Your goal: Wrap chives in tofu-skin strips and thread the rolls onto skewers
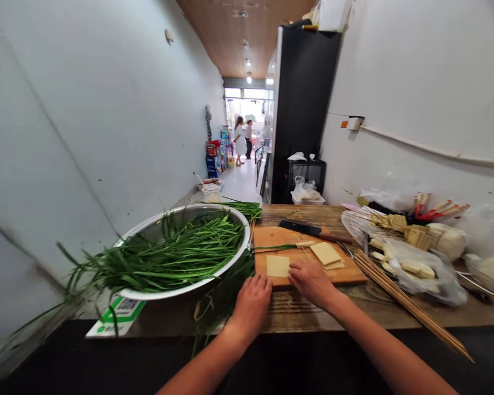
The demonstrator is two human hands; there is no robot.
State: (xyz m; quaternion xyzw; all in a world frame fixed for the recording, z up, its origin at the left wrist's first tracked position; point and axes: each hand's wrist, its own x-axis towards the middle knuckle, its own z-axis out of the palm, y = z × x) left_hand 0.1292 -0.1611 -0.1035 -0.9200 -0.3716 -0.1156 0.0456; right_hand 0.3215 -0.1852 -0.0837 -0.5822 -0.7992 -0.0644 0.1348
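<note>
Hands [251,304] [313,282] by tofu sheet [278,265], no legible writing

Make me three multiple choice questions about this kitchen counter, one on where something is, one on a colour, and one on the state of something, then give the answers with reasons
1. Where does the cleaver lie?
A. At the far edge of the cutting board
B. In the metal bowl
C. On the floor

2. What colour are the chives in the metal bowl?
A. Red
B. Green
C. White

3. What are the hands doing?
A. Both grip the cleaver
B. Both rest at the board's near edge by a tofu sheet
C. Both are inside the bowl

Answers:
1 A, the dark blade lies across the board's far side.
2 B, the long leaves are green.
3 B, the left hand and right hand sit at the near edge, holding no tool.
</note>
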